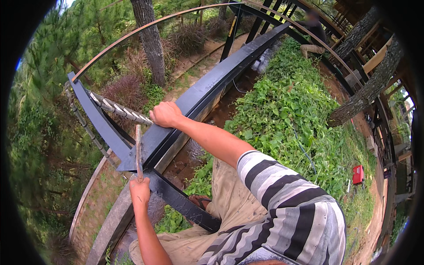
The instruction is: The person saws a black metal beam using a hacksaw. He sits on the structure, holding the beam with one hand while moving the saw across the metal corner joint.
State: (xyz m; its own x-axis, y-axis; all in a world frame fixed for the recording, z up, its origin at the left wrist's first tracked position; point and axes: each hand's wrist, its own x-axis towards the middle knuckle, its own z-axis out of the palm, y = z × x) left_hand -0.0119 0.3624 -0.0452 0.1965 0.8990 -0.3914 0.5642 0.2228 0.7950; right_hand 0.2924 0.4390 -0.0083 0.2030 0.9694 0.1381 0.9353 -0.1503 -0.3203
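Note:
My left hand [140,191] is closed around the lower end of a slim, worn wooden stick [138,150], which stands upright beside the near end of a dark grey metal beam [198,95]. Farther along, my right hand [164,114] lies on top of this beam, its fingers curled over the left edge. Just below those fingers ends a pale, banded pole [119,108]. A second dark beam [97,115] meets the first at a corner near the stick. Under the corner, a short black beam [185,203] runs toward my legs.
Leafy green plants [282,101] cover the ground right of the beam. A thin curved brown strip [150,28] arches across the far side. Tree trunks [149,39] stand around. Another person [311,33] sits at the far right. A red box [357,174] lies on the grass.

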